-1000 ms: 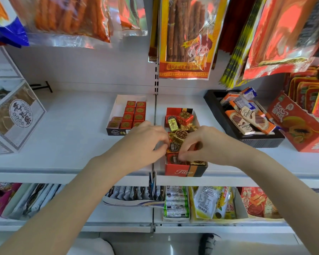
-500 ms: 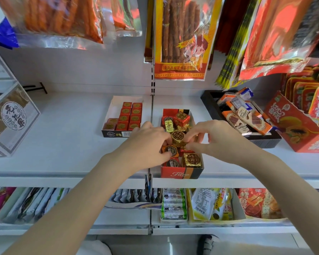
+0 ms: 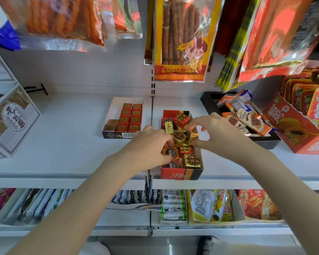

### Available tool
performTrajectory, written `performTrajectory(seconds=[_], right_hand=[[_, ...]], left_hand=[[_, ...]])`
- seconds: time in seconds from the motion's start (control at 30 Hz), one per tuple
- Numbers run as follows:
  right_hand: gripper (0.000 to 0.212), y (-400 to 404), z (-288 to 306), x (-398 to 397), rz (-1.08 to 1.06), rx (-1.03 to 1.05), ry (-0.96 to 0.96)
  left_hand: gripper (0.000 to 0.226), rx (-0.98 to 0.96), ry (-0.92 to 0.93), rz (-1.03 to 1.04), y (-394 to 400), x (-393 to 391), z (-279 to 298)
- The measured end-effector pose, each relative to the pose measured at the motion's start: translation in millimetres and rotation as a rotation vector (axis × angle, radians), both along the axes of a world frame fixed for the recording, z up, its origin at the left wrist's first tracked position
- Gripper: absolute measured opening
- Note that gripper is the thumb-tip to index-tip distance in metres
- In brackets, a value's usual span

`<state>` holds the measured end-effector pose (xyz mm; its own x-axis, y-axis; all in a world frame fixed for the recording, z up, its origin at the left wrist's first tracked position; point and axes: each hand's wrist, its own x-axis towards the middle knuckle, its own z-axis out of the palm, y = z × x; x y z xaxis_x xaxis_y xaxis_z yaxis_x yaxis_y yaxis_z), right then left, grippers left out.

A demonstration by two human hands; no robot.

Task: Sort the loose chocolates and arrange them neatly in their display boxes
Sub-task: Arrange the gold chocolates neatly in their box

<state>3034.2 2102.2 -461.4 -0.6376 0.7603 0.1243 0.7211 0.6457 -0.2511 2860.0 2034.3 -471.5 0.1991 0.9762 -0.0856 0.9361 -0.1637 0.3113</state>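
the red display box (image 3: 180,175) sits at the front edge of the white shelf (image 3: 66,144), just right of the shelf's centre seam. it is a narrow open tray whose long axis runs front to back, its short printed end wall facing the person. inside lies a jumble of foil-wrapped chocolates: gold squares with dark round emblems, orange ones and red ones, tilted at odd angles and heaped in the middle; a gold chocolate (image 3: 192,161) lies flat at the front right corner. the left hand (image 3: 151,146) reaches in from the left, fingers curled onto the pile around a gold piece (image 3: 179,138). the right hand (image 3: 217,133) comes from the right, thumb and forefinger pinching a gold wrapper (image 3: 192,136). further back to the left, a white display box (image 3: 116,115) holds red squares in neat rows.
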Motion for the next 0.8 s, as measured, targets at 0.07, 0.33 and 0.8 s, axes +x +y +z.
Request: performTrajectory(seconds=[0.07, 0.33, 0.8], right_hand=[[0.026, 2.1, -2.8, -2.0, -0.007, -0.009, 0.018], [0.028, 13.3, -4.0, -23.0, -0.179, 0.01, 0.27], [0.025, -24.8, 32.9, -22.1, 0.22, -0.672, 0.321]], left_hand=[[0.035, 0.027, -0.017, 0.009, -0.1, 0.1, -1.5], [0.024, 0.105, -0.123, 0.026, 1.6, -9.3, 1.6], [0.033, 0.031, -0.105, 0.023, -8.6, -29.0, 3.1]])
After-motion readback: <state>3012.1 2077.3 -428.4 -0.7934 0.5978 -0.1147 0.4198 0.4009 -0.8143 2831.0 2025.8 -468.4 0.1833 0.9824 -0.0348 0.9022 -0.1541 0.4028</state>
